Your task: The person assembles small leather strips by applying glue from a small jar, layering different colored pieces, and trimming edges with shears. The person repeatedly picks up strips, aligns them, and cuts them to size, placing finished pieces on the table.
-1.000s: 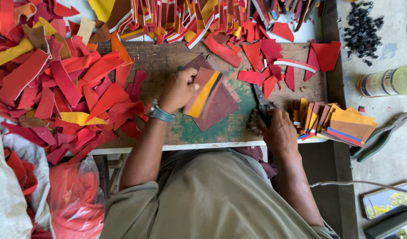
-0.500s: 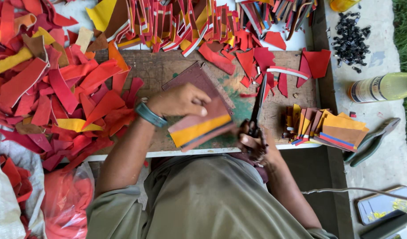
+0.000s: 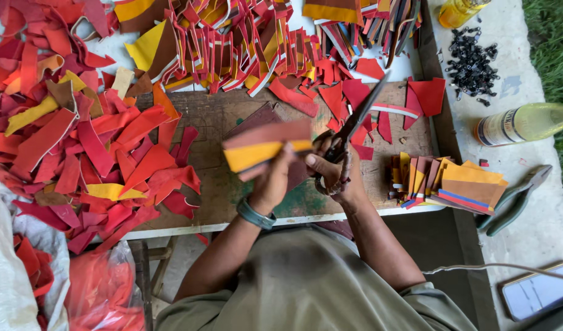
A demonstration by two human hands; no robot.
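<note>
the left hand (image 3: 275, 178) is clamped on a layered brown-and-yellow piece (image 3: 266, 149) lifted above the table (image 3: 232, 190), its long axis running crosswise, while the right hand (image 3: 333, 175) (fingers closed through the scissors (image 3: 355, 119)) sits just to its right.

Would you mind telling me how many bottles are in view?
2: a pale bottle lying on the concrete at right, and a yellow bottle at the top edge, partly cut off.
</note>
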